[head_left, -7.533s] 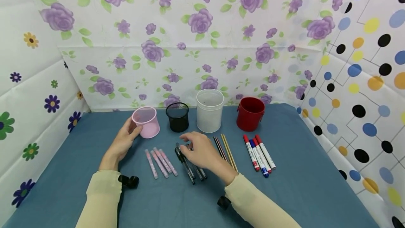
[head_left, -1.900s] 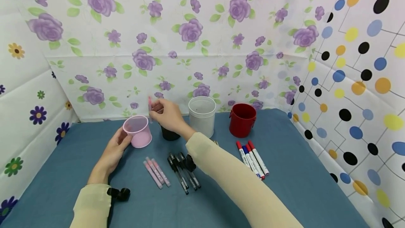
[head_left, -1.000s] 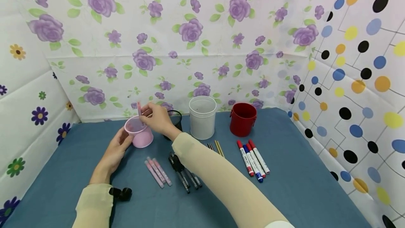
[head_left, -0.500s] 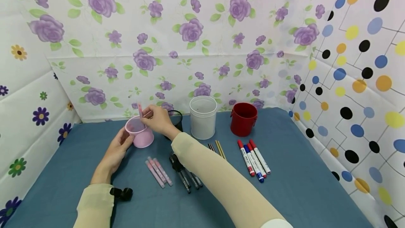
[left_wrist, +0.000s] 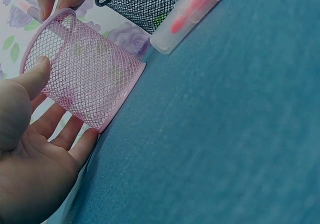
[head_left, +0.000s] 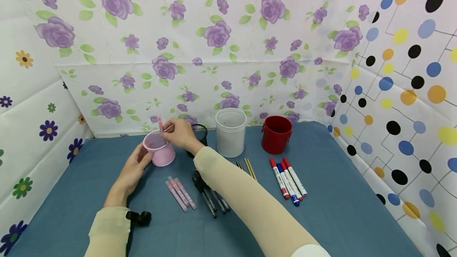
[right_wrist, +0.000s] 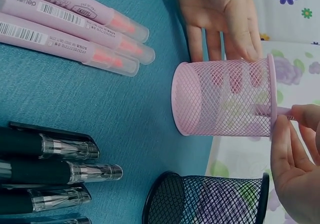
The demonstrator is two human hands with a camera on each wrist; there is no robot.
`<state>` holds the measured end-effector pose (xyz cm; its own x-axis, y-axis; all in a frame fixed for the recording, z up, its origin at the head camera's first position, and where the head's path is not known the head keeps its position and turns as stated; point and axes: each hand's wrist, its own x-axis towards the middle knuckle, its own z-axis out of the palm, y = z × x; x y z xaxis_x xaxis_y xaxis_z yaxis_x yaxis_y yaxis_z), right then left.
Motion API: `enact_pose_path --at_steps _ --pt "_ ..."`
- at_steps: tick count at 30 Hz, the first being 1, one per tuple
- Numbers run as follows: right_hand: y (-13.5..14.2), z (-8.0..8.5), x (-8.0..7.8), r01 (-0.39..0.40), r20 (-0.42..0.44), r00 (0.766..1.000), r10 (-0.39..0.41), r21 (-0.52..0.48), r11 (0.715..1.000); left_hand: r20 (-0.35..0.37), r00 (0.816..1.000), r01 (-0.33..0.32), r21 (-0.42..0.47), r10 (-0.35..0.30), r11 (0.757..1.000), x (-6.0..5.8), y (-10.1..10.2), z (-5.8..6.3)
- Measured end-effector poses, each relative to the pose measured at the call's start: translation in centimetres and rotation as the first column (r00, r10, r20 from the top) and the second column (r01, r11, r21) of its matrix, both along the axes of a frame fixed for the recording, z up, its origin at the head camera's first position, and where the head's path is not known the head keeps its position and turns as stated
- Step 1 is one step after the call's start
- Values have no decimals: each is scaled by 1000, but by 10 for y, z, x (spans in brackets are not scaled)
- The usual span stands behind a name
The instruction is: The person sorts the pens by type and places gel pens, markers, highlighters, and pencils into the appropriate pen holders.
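My left hand (head_left: pixel 133 165) holds the pink mesh pen holder (head_left: pixel 163 157) from its left side, thumb near the rim and fingers behind and below. The holder stands upright on the cloth. My right hand (head_left: pixel 181 133) pinches a pink highlighter (head_left: pixel 160 124) upright at the holder's rim. Through the mesh in the right wrist view, the highlighter's lower end (right_wrist: pixel 265 110) shows just inside the opening. In front lie three more pink highlighters (head_left: pixel 181 195), side by side, their capped ends toward the holder.
A black mesh holder (head_left: pixel 200 134), partly behind my right hand, a white cup (head_left: pixel 230 140) and a red cup (head_left: pixel 276 135) stand rightward. Several black pens (head_left: pixel 210 203), pencils (head_left: pixel 251 168), partly under my right sleeve, and red and blue markers (head_left: pixel 289 179) lie before them.
One highlighter has left the table group. My right hand has carried it from over the black holder left and down into the pink holder's mouth; the last half second shows hardly any movement.
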<state>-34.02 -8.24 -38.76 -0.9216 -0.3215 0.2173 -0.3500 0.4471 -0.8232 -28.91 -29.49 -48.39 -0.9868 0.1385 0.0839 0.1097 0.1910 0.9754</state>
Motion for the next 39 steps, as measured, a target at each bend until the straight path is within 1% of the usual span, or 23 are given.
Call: enact_pose_path --at_steps 9,12,20,23,31,34,39 --pt "0 -3 -2 3 23 1000 -3 -2 1000 16 1000 1 -14 -1 1000 -1 0 1" --pt "1 -3 -1 -1 26 1000 2 -14 1000 8 1000 5 -10 -5 1000 0 0 1" --pt "9 1 3 -60 28 998 62 -60 996 8 1000 8 -13 -8 1000 -1 0 -1" --pt "14 5 5 -78 21 997 80 -62 995 9 1000 5 -14 -5 1000 -2 0 -1" --pt "30 19 12 -99 -19 995 99 -42 994 13 1000 9 -19 -9 1000 -1 0 2" --pt "37 22 15 -107 -39 994 106 -30 994 6 1000 7 -20 -7 1000 -2 1 2" --pt "48 24 23 -126 -108 986 129 35 991 -5 1000 3 -24 -3 1000 -2 1 1"
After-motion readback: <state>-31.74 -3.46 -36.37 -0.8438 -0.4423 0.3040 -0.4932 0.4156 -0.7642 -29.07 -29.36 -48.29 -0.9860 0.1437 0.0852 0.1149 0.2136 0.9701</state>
